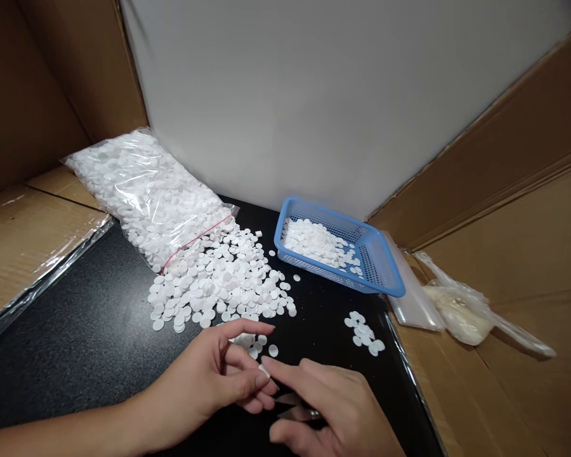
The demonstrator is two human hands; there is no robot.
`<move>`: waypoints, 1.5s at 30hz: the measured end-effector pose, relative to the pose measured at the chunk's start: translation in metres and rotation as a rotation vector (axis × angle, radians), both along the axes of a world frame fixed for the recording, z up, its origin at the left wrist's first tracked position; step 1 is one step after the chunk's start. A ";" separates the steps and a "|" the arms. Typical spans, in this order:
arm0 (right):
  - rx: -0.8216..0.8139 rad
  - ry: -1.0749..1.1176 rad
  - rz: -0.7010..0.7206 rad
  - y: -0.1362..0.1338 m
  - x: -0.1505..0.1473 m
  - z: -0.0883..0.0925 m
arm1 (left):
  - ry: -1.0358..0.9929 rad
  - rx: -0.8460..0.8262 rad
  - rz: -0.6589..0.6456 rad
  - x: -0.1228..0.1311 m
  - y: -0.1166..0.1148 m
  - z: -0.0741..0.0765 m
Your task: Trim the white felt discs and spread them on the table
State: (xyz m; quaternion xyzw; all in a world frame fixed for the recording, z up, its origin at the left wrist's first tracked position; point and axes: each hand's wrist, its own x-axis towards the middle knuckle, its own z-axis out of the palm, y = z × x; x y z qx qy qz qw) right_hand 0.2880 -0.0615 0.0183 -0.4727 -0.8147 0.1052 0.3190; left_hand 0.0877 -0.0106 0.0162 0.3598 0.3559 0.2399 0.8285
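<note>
Hands with white disc and scissors

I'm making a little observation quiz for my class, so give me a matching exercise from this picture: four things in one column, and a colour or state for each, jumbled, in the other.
Things
1. Basket
2. Clear bag
3. Left hand
4. Right hand

Colours and states
A. Has a red line near its mouth
B. Holds a metal tool
C. Blue, with white discs inside
D. Pinches a small white piece

Pairs: 1-C, 2-A, 3-D, 4-B
</note>
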 end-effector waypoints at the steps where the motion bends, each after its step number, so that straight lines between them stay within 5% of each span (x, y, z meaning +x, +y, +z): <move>1: -0.051 -0.015 -0.018 0.002 0.002 0.001 | -0.003 0.014 0.011 0.000 0.000 0.000; 6: -0.157 -0.011 -0.325 0.012 0.021 -0.002 | 0.065 0.052 -0.028 0.000 0.001 0.000; 10: -0.184 -0.131 -0.437 0.023 0.040 -0.015 | 0.130 0.124 -0.112 -0.001 0.001 0.001; 16: -0.171 -0.240 -0.508 0.037 0.051 -0.042 | 0.374 0.721 -0.284 -0.002 -0.008 0.001; 23: 0.024 -0.357 -0.565 0.042 0.048 -0.048 | 0.430 0.897 -0.508 -0.001 -0.025 -0.001; 26: 0.088 -0.215 -0.470 0.038 0.040 -0.035 | 0.504 1.006 -0.522 -0.005 -0.027 0.007; 31: -0.135 0.046 -0.138 0.029 0.014 -0.023 | 0.587 1.067 -0.574 -0.019 -0.024 0.009; 38: -0.292 0.124 -0.106 0.026 0.000 -0.020 | 0.566 1.198 -0.449 -0.035 -0.008 -0.011; 45: -0.446 0.238 -0.028 0.018 -0.009 -0.013 | 0.652 1.223 -0.473 -0.026 0.000 -0.020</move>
